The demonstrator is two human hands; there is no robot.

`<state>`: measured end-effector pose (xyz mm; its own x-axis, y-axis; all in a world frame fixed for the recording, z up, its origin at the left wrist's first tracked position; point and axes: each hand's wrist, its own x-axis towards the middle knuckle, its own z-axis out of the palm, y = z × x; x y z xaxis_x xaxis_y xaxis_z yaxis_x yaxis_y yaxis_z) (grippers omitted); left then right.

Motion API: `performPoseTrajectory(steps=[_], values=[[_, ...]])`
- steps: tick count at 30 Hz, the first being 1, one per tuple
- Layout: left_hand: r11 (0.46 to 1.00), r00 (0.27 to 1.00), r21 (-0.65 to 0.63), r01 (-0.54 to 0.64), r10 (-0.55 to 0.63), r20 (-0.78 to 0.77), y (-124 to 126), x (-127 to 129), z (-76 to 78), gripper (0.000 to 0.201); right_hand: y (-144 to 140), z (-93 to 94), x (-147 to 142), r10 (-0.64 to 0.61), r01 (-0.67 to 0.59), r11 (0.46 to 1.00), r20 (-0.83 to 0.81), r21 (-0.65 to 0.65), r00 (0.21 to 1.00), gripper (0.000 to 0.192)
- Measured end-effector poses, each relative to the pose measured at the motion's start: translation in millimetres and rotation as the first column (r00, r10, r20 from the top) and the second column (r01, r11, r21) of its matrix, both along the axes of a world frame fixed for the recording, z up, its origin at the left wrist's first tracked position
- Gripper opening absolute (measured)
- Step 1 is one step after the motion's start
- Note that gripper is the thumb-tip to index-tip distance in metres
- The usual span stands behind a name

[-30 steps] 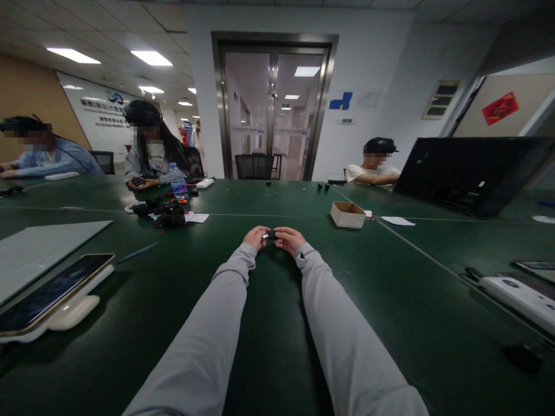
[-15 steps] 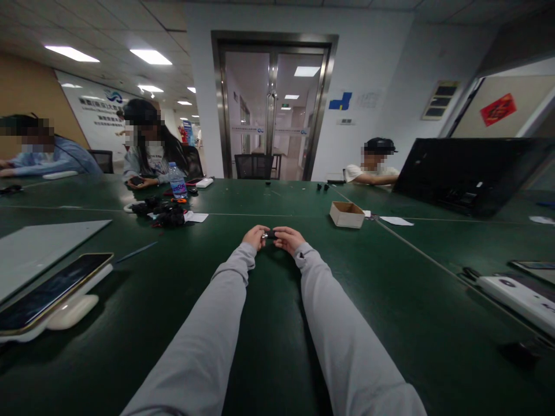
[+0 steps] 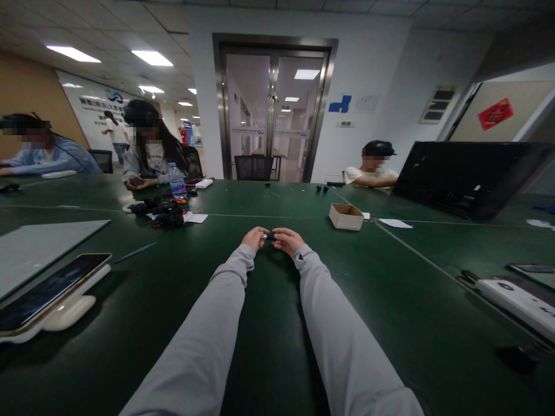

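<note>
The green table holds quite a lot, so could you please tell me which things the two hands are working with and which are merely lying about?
In hand:
- small black part with a metal end, held between left hand and right hand

Lying about:
- cardboard box
- water bottle
- pile of black parts
- phone on its stand
- green table

Both arms stretched forward, hands meeting

Left hand (image 3: pixel 254 237) and right hand (image 3: pixel 287 239) face each other, fingers curled, fingertips pinched close together; grey-sleeved forearms run nearly parallel.
</note>
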<state>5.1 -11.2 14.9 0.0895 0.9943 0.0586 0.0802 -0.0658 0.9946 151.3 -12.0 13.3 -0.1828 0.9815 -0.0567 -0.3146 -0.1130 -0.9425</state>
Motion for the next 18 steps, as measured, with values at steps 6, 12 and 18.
performPoseTrajectory(steps=[6,12,18], values=[[1.000,1.000,-0.006,0.007,-0.007,0.020,3.8,-1.1,-4.2,0.029,0.8,-0.7,0.2,0.003,-0.003,1.000,-0.008,0.003,1.000,0.018],[1.000,0.999,0.025,0.019,-0.020,0.027,4.5,-2.4,-6.1,0.026,1.8,-2.0,0.4,-0.003,0.003,1.000,-0.017,0.000,1.000,0.019],[0.998,0.999,0.046,0.032,-0.032,-0.005,4.9,-3.4,-7.6,0.025,1.2,-0.3,0.1,0.005,-0.005,1.000,-0.010,0.004,1.000,0.019]])
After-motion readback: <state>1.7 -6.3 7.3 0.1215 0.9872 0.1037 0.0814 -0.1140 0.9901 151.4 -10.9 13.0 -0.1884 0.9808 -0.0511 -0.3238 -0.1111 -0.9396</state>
